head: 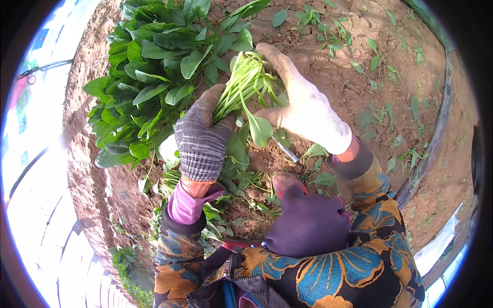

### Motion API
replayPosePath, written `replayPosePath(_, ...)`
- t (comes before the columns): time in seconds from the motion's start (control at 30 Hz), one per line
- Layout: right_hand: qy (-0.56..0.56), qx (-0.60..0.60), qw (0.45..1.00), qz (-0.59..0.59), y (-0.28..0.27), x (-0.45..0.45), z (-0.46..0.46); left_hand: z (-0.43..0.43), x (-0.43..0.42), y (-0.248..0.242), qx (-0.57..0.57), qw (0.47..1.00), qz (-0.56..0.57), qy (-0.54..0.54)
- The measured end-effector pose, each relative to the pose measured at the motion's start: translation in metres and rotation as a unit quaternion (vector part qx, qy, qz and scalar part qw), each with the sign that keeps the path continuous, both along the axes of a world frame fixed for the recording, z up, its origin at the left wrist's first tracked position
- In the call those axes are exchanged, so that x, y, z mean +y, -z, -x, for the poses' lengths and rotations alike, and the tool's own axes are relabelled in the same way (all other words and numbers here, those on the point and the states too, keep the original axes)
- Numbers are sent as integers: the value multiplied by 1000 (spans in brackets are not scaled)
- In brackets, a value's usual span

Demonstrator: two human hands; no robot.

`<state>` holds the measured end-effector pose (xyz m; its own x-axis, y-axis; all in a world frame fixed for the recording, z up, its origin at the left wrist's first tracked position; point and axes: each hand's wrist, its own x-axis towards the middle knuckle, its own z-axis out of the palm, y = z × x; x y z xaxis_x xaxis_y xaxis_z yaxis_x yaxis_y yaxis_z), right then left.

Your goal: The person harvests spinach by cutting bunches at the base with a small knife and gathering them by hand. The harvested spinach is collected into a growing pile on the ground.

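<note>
A bunch of leafy greens (pixel 246 82), probably spinach, is held with its pale green stems up. My left hand (pixel 202 138), in a grey striped knit glove, grips it from the left side. My right hand (pixel 308 104), in a white glove with soiled fingertips, is spread around the right side of the bunch, thumb and fingers wide apart. A single leaf (pixel 260 130) droops from the bunch between the hands. Just left of my left hand lies a large heap of dark green leafy plants (pixel 150 77).
A thin metal tool, perhaps a blade (pixel 285 149), lies on the soil below my right hand. Loose plants (pixel 333 34) are scattered over the bare soil (pixel 385 84). A dark hose (pixel 435 142) runs along the right. My shoe (pixel 289 184) rests close below.
</note>
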<state>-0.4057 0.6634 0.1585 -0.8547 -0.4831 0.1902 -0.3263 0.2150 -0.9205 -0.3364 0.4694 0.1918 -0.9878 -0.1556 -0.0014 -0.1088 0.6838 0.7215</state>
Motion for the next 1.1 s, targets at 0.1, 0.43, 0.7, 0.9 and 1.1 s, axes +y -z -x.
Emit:
replayPosePath(0.1,-36,-64,995,65,9,0,6,-2,-3,-3,-21,999,29,-6)
replayPosePath(0.43,-54,7,998,38,11,-3,27,-2,-17,22,1,988,-148,-44)
replayPosePath(0.7,-20,84,996,-15,-17,-6,27,-3,-15,26,93,993,-8,-68)
replayPosePath(0.9,1,107,994,-26,-8,-6,24,-4,-16,23,163,984,72,-1)
replayPosePath(1.1,218,319,884,-261,-17,29,51,-19,-24,20,25,995,-90,-38)
